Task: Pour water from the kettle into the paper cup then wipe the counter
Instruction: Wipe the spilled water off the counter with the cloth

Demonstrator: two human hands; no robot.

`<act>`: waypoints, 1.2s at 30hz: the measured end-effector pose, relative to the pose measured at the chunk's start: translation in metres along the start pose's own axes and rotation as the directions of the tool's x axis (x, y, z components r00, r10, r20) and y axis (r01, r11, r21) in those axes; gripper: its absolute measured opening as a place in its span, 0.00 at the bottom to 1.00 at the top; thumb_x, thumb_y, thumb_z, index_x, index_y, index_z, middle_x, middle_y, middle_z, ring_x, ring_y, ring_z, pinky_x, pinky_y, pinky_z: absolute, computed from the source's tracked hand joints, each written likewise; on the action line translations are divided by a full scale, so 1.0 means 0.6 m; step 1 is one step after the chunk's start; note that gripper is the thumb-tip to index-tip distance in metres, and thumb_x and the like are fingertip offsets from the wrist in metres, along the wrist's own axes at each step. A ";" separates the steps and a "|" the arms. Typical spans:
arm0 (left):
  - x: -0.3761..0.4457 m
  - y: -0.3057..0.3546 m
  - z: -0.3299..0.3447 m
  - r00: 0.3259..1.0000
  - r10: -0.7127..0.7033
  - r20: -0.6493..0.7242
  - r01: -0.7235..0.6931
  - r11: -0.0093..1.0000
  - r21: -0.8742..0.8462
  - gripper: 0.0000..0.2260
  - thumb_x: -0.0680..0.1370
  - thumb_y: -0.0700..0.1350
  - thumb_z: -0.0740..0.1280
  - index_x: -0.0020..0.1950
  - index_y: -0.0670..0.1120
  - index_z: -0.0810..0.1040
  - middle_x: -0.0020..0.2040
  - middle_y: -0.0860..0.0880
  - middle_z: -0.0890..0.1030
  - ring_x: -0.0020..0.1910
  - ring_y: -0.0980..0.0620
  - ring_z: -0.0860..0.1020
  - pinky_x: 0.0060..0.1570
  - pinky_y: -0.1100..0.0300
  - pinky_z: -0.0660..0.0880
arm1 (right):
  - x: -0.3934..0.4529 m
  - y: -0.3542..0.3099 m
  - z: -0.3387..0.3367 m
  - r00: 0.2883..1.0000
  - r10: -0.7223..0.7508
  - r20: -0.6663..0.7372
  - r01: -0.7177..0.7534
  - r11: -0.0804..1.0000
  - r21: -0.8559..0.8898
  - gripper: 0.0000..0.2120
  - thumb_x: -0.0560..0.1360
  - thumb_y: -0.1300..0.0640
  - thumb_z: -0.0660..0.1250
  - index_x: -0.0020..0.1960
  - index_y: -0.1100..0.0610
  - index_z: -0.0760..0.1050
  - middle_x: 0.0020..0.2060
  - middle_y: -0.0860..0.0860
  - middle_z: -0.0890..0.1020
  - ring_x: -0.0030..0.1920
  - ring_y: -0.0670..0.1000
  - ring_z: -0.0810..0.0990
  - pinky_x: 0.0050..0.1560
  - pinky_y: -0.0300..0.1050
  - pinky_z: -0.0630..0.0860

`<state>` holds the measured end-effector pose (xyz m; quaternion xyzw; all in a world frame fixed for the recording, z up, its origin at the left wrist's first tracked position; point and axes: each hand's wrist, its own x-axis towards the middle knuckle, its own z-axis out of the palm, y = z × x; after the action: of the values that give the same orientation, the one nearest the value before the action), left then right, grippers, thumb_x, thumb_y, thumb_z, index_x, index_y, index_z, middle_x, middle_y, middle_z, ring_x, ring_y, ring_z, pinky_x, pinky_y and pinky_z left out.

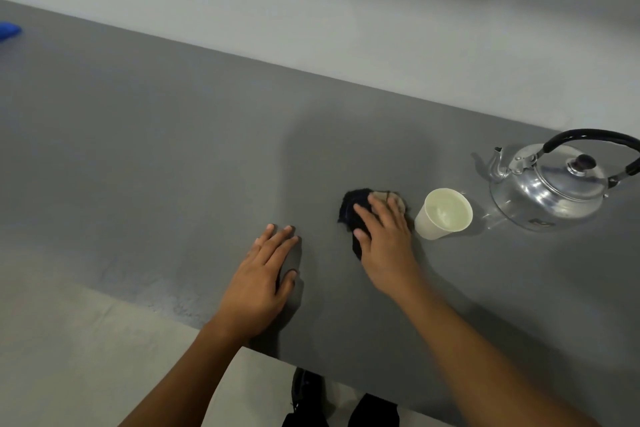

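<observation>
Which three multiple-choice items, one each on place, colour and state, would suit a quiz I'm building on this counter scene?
1. Where is the white paper cup?
A. Between the dark cloth and the shiny metal kettle
B. Left of the left hand
C. On the floor

2. What colour is the kettle's arched handle?
A. Red
B. Black
C. White

3. What is the right hand doing?
A. Lifting the kettle
B. Holding the cup
C. Pressing flat on the cloth

Answers: 1 A, the cup stands between them on the grey counter; 2 B, it shows black; 3 C, its fingers lie spread over the cloth.
</observation>
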<state>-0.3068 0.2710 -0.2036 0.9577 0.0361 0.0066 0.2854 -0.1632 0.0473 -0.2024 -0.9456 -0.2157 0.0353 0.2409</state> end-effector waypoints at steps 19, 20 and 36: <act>-0.007 0.018 -0.032 0.985 -0.170 -0.023 0.156 0.944 -0.291 0.28 0.84 0.42 0.62 0.80 0.59 0.58 0.80 0.55 0.63 0.78 0.58 0.60 0.73 0.55 0.64 | -0.147 -0.032 0.015 0.824 -0.486 0.291 0.477 0.872 0.105 0.20 0.84 0.47 0.56 0.76 0.41 0.68 0.81 0.40 0.58 0.83 0.51 0.44 0.80 0.55 0.48; -0.007 0.019 -0.030 0.986 -0.167 -0.016 0.156 0.949 -0.275 0.28 0.84 0.43 0.62 0.80 0.59 0.57 0.80 0.57 0.62 0.79 0.58 0.59 0.74 0.53 0.63 | -0.161 -0.013 0.004 0.827 -0.476 0.300 0.465 0.878 0.112 0.20 0.85 0.46 0.56 0.76 0.40 0.68 0.81 0.38 0.56 0.83 0.51 0.45 0.80 0.56 0.49; 0.009 0.158 0.031 0.940 -0.333 0.075 0.340 0.892 -0.296 0.12 0.78 0.41 0.71 0.62 0.47 0.80 0.51 0.53 0.82 0.43 0.63 0.79 0.39 0.80 0.70 | -0.195 0.066 -0.114 0.867 0.491 0.083 -0.483 0.789 0.380 0.18 0.77 0.56 0.72 0.66 0.54 0.77 0.53 0.47 0.79 0.51 0.48 0.80 0.44 0.24 0.69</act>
<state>-0.2948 0.1821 -0.1677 0.8814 0.1967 -0.0483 0.4268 -0.2418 -0.0638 -0.1654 -0.9023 0.0489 0.1286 0.4084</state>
